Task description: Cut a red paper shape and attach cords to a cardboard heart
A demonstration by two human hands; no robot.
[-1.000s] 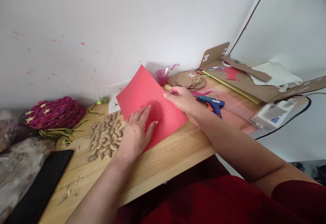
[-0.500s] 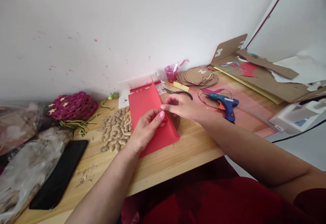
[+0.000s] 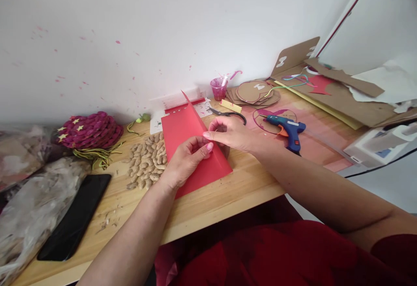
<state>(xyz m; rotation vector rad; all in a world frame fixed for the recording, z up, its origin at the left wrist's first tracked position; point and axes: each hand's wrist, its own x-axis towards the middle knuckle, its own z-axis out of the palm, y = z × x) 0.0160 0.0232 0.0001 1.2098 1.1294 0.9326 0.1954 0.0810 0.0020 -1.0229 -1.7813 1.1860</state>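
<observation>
The red sheet [image 3: 180, 132] lies on the table [image 3: 218, 203] directly in front of the person, its left part flat and its right part bent up into a ridge, the far corner standing clear of the surface; the step in hand is judged to be the bending or folding of that raised part; the next move would seem to call for a firm pinch on the ridge and an even line before any crease is pressed, since a slip could set it crooked; the ridge runs between the two sets of fingertips, which nearly meet near its middle; the left hand [image 3: 185, 160] lies over the flat part, thumb and forefinger drawn nearly together and apparently holding the ridge from that side; the right hand [image 3: 233, 135] reaches in from the other side, thumb and forefinger closed at the raised edge, remaining fingers loosely curled; the exact contact under the left fingers cannot be told; peanuts [image 3: 146, 160] lie just beside the sheet's left edge; scissors [image 3: 228, 113] rest beyond the right hand; a glue gun [image 3: 285, 126] lies farther right; a phone [image 3: 76, 218] lies well apart, at left.
</observation>
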